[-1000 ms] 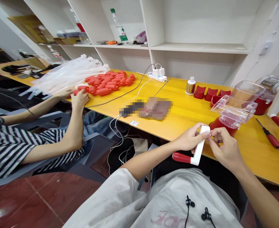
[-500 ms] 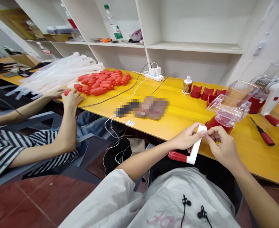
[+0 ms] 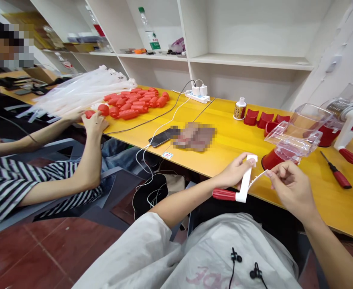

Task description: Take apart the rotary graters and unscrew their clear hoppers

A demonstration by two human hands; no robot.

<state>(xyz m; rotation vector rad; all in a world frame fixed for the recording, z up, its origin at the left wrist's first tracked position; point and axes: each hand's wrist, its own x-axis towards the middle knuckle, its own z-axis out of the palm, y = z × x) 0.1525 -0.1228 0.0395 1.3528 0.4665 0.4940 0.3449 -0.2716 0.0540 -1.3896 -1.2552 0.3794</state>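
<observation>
My left hand point(image 3: 234, 171) is closed around the upper part of a white crank handle point(image 3: 243, 190), whose red ribbed grip point(image 3: 224, 194) points left. A thin white strip point(image 3: 258, 176) with small pegs on its inner side bows away from the crank's arm; its lower end still meets the arm. Between thumb and forefinger, my right hand point(image 3: 292, 188) pinches the strip's upper end. Just beyond both hands, a clear plastic grater body point(image 3: 297, 130) stands on a red base point(image 3: 274, 158).
A screwdriver point(image 3: 335, 172) and an assembled crank grater point(image 3: 349, 124) lie to the right. Red pieces point(image 3: 265, 119) and a drum grater point(image 3: 239, 109) stand behind. A phone point(image 3: 164, 137) is left of centre. A co-worker's hands point(image 3: 94, 122) handle red grips point(image 3: 131, 108).
My right hand has moved right, pulling the upper end of the white strip away from the crank's arm. The co-worker's hands stay by the red grips. Another person appears at far left.
</observation>
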